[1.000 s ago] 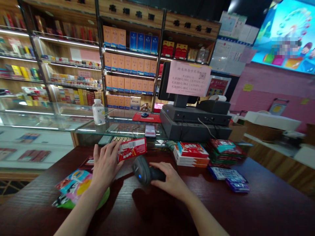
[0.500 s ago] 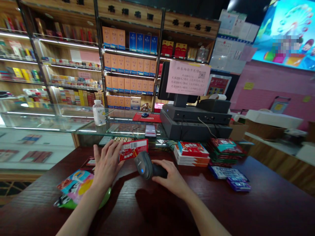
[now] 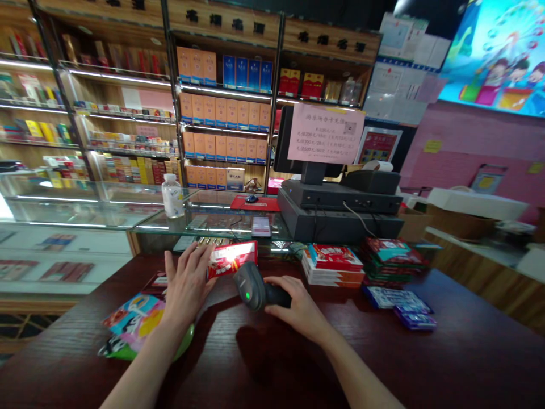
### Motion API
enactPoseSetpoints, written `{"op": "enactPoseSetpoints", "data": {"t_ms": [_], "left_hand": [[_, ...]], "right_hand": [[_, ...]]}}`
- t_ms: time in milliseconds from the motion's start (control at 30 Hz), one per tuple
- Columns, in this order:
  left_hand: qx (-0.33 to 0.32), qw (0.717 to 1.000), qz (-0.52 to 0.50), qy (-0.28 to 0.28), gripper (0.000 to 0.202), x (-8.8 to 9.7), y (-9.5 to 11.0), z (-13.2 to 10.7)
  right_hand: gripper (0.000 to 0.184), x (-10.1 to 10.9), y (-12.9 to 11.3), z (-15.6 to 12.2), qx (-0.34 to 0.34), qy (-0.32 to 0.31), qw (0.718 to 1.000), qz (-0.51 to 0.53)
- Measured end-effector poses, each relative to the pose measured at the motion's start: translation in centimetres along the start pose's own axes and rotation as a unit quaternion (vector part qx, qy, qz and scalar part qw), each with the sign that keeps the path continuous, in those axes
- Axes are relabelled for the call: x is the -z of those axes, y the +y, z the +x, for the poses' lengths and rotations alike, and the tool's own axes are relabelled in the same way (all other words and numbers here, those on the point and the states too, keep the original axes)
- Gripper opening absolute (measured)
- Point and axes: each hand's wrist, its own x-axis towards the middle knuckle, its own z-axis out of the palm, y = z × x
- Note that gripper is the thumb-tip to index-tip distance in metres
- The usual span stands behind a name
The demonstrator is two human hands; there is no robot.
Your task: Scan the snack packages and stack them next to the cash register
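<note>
My left hand holds a flat red snack packet upright above the dark wooden counter, thumb and fingers pinching its left end. A bright white glare spot sits on the packet's face. My right hand is wrapped round the grip of a dark handheld barcode scanner, whose head points up at the packet and shows a small green light. The scanner head is just below and right of the packet.
Colourful snack bags lie under my left forearm. Stacks of red and green packets and blue-purple bars lie on the right. A black till with monitor stands behind, on a glass case with a bottle. Shelves of boxes fill the back.
The packet has been raised slightly and the scanner head tilted up toward it. The scanner's light turned from blue to green, and a glare spot appeared on the packet.
</note>
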Motion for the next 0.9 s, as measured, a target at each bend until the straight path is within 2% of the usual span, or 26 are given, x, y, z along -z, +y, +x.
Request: {"op": "enactPoseSetpoints", "data": {"t_ms": [133,367,533,700,800,900], "left_hand": [[0.004,1.0,0.001,-0.006,0.069,0.2,0.1,0.1],[0.008,1.0,0.001,0.0,0.069,0.3,0.2,0.2],[0.012,1.0,-0.014,0.004,0.071,0.5,0.3,0.2],[0.01,0.999,-0.029,0.012,0.071,0.6,0.5,0.2],[-0.002,1.0,-0.025,0.014,0.069,0.6,0.7,0.2],[-0.012,0.999,-0.027,0.017,0.068,0.7,0.9,0.3]], "right_hand": [[0.053,0.0,0.1,-0.1,0.002,-0.023,1.0,-0.005],[0.068,-1.2,0.3,-0.6,0.04,-0.137,0.989,-0.036],[0.065,-2.0,0.0,-0.8,0.057,-0.154,0.986,-0.042],[0.069,-1.6,-0.5,-0.8,0.069,-0.163,0.984,-0.03],[0.063,-1.2,-0.6,-0.7,0.052,-0.136,0.989,-0.016],[0.047,-1.3,0.1,-0.4,0.009,-0.03,0.999,0.043]]}}
